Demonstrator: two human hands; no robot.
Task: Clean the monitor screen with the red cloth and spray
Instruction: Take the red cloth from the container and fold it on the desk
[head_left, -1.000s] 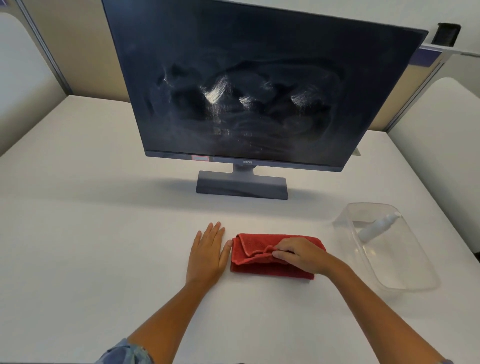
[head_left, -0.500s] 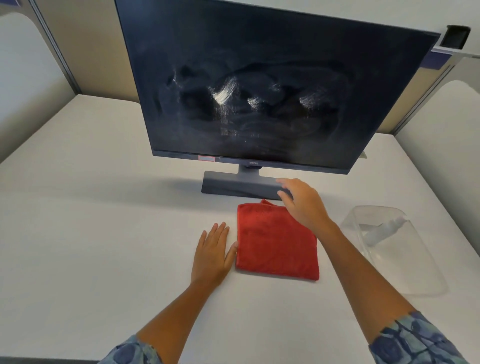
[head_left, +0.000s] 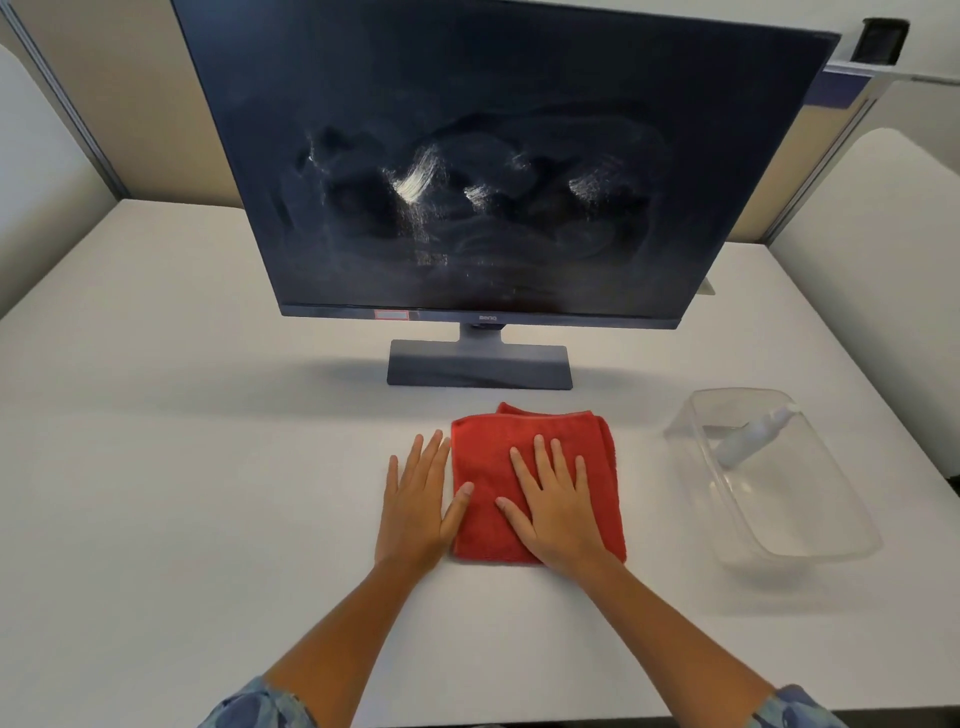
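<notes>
I have unfolded the cloth and pressed it flat on the table before the smeared monitor; right hand open on it, left hand open beside; wiping can resume

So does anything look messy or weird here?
Yes. The monitor screen has white smears and swirly streaks across its middle, so it looks dirty. The spray bottle lies tilted inside the clear plastic container, not standing up.

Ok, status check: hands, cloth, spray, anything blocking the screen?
Left hand flat on table, thumb on red cloth. Right hand flat on cloth. Spray bottle untouched in clear container. Monitor screen smeared, path clear.
</notes>
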